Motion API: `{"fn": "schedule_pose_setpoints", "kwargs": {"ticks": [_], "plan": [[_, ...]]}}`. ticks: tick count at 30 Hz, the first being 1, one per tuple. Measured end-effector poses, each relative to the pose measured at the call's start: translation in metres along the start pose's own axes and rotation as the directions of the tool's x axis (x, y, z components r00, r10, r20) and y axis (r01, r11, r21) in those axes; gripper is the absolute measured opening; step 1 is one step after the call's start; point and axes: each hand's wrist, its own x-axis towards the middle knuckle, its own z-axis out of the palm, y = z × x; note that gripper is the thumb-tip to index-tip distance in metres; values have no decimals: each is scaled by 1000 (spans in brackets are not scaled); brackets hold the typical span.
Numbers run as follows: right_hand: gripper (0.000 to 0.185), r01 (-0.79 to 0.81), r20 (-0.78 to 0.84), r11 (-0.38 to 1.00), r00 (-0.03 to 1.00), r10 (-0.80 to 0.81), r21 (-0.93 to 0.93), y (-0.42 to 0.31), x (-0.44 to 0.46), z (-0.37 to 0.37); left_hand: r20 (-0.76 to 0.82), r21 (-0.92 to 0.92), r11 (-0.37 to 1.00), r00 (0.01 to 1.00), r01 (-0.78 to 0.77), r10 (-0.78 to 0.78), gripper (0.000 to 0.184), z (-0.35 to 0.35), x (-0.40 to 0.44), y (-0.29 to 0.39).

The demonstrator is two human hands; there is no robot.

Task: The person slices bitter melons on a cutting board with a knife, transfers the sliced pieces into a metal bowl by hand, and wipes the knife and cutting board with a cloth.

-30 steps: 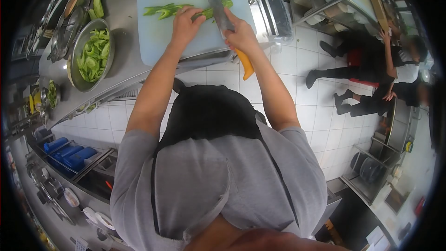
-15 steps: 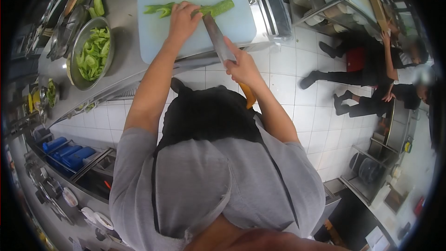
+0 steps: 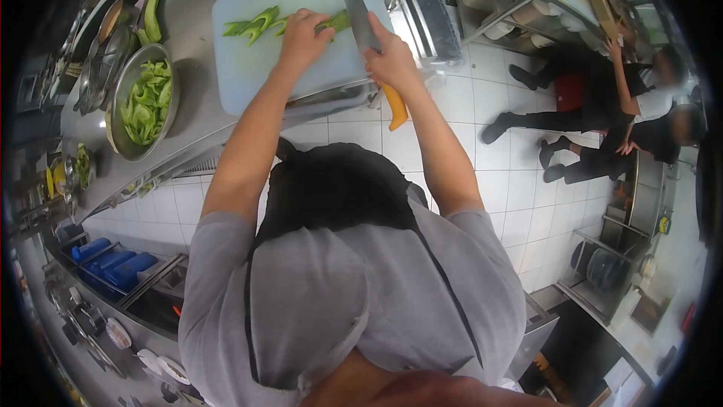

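Your left hand (image 3: 305, 39) is clamping the green vegetable (image 3: 339, 21) on the cutting board (image 3: 252, 79); your right hand (image 3: 392, 62) is gripping the knife (image 3: 358, 15) near its yellow handle (image 3: 396, 108). The vegetable is probably proving light, crisp, slightly slippery, favouring a curled hold from above.

green vegetable (image 3: 339, 21): part hidden beneath left hand (image 3: 303, 39) | co-workers' heads (image 3: 667, 68): blurred

The person's bare left forearm (image 3: 248, 140) and right forearm (image 3: 444, 136) stretch forward, slanting inward. The left hand (image 3: 303, 42) is palm down with fingers (image 3: 316, 20) bent; the right hand (image 3: 392, 62), apart but near, is curled into a grip.
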Motion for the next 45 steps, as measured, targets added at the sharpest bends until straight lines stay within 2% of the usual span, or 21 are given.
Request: {"fn": "schedule_pose_setpoints", "kwargs": {"ticks": [3, 6, 9, 24, 27, 30, 33, 36, 39, 42, 45], "plan": [[74, -31, 12, 999, 999, 32, -10, -6, 12, 2, 40, -10, 1000, 999, 18, -18, 35, 0, 1, -5], [74, -143, 101, 987, 985, 136, 66, -20, 9, -3, -9, -92, 995, 999, 37, -38, 32, 2, -2, -7], [75, -159, 89, 987, 984, 156, 27, -20, 9, -1, -50, -115, 993, 999, -10, 4, 28, 0, -7, -10], [75, -174, 159, 981, 974, 160, 80, -16, -12, 2, -42, -146, 988, 997, 54, -61, 24, 0, -5, -6], [75, -199, 159, 975, 970, 182, 98, -21, -19, -1, -121, -51, 997, 991, -54, 47, 22, 1, -5, -8], [76, -205, 225, 971, 959, 174, 124, -11, -33, 2, -42, -121, 992, 998, 39, -45, 22, -1, -5, -5], [76, -230, 266, 957, 947, 179, 176, -11, -71, 5, -62, -83, 996, 997, 31, -37, 23, -4, -5, -5], [75, -202, 270, 971, 949, 163, 124, -11, -93, -5, -111, 91, 995, 993, -39, 49, 25, -8, 1, -18], [75, -52, 173, 997, 984, 41, 59, 4, -99, -4, -285, 251, 968, 957, 12, 62, 26, -11, 6, -14], [75, -17, 26, 998, 1000, 15, 62, 8, -80, -10, -182, 142, 982, 972, -125, 150, 27, 0, 10, 1], [75, 25, -58, 999, 998, -23, 37, 14, -47, -12, 0, 38, 999, 999, -35, 35, 31, 16, 12, 20]]}}
